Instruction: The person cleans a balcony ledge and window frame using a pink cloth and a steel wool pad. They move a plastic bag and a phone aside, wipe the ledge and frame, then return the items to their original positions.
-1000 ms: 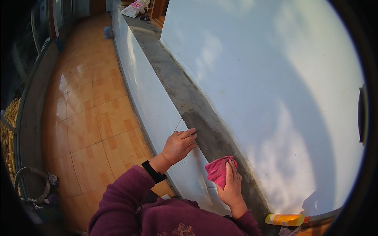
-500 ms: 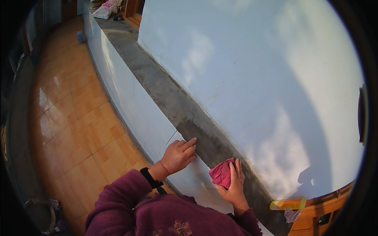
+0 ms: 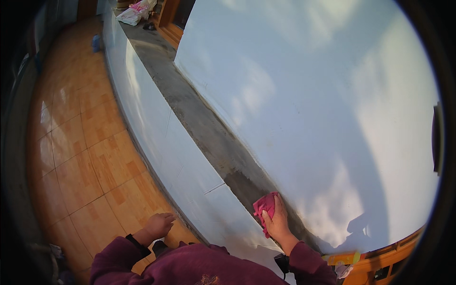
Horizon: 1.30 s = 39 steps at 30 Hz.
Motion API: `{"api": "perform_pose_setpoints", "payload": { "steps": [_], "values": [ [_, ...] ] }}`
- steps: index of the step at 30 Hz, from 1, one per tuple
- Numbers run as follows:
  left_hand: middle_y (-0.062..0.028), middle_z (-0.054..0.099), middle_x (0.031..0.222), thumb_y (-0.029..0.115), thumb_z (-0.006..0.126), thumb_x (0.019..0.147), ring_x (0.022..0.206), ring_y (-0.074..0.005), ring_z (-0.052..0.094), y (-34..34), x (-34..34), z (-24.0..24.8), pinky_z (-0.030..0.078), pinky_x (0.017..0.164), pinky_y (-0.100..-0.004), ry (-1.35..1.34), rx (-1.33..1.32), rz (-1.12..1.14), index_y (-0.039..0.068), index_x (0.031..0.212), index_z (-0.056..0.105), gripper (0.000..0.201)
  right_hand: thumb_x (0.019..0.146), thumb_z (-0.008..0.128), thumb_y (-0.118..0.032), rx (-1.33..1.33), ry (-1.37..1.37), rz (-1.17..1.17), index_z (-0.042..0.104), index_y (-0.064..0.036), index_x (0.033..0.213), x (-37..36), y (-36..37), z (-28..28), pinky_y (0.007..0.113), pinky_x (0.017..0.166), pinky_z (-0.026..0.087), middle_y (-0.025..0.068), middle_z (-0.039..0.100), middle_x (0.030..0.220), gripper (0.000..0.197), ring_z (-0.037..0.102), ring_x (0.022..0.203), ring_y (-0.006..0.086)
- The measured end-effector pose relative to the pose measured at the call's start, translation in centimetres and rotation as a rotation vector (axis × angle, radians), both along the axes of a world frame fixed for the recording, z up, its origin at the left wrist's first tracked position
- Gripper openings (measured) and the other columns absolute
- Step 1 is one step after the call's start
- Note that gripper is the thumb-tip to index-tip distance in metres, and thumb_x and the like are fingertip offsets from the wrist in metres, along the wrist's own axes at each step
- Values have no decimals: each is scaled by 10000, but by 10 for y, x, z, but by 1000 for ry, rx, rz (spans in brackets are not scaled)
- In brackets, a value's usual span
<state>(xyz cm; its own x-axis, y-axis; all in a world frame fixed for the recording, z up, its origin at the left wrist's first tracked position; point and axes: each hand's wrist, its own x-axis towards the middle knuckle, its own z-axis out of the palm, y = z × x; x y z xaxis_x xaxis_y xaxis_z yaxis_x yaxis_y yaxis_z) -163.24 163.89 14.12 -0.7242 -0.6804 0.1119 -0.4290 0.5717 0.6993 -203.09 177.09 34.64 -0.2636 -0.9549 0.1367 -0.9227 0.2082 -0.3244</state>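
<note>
My right hand (image 3: 277,223) grips a crumpled magenta cloth (image 3: 264,209) against the grey cement ledge (image 3: 202,130). A darker patch of cement, seemingly damp, lies around the cloth. The fingers rest on top of it, and the thumb is at its near side. Over the tiled floor, left of the ledge, hangs my left hand (image 3: 159,225), with its fingers loosely bent and nothing in them. It is apart from the ledge's white side.
A pale blue wall (image 3: 304,118) rises along the ledge's right side. A plastic bag (image 3: 137,12) sits at the far end, and a blue container (image 3: 96,43) stands on the orange tiles (image 3: 90,175). Near my right arm are a yellow package (image 3: 343,258) and wooden framing (image 3: 387,261).
My left hand has drawn back from the ledge's edge, down and left over the floor. My right hand has shifted slightly left with the cloth, now pressed lower on the ledge. The view has shifted.
</note>
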Motion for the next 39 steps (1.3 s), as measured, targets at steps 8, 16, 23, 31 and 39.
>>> {"api": "perform_pose_setpoints", "payload": {
  "steps": [8, 16, 23, 31, 39],
  "values": [
    [-120, 729, 1091, 314, 643, 899, 1036, -337, 680, 44, 123, -50, 544, 883, -453, -565, 463, 182, 128, 1163, 716, 331, 947, 651, -292, -47, 52, 16, 317, 77, 1486, 38, -126, -9, 524, 1183, 267, 296, 371, 1514, 734, 365, 1395, 465],
    [-132, 728, 1115, 311, 642, 905, 1061, -341, 675, 44, 143, -21, 537, 917, -455, -465, 627, 346, 120, 1173, 713, 337, 972, 621, -303, -15, 110, 146, 327, 84, 1489, 79, -256, -11, 489, 1194, 273, 279, 330, 1563, 709, 330, 1443, 437],
    [-136, 725, 1110, 304, 651, 900, 1051, -339, 678, 47, 171, -69, 539, 909, -453, -431, 546, 390, 115, 1147, 725, 319, 954, 627, -434, 29, 81, 190, 341, 10, 1520, 131, -400, -12, 504, 1160, 342, 265, 327, 1570, 774, 311, 1468, 418],
    [-129, 725, 1114, 289, 658, 901, 1055, -348, 675, 50, 185, -94, 537, 908, -453, -418, 512, 411, 108, 1135, 728, 303, 906, 682, -480, 34, 116, 230, 450, -113, 1481, 160, -407, 1, 510, 1143, 364, 246, 334, 1575, 720, 344, 1461, 399],
    [-156, 717, 1168, 289, 652, 899, 1104, -358, 662, 44, 159, -70, 529, 960, -437, -496, 521, 305, 101, 1172, 725, 340, 903, 709, -395, -29, 120, 316, 446, -119, 1479, 153, -326, -11, 506, 1141, 356, 238, 342, 1571, 691, 350, 1463, 388]
  ]
}}
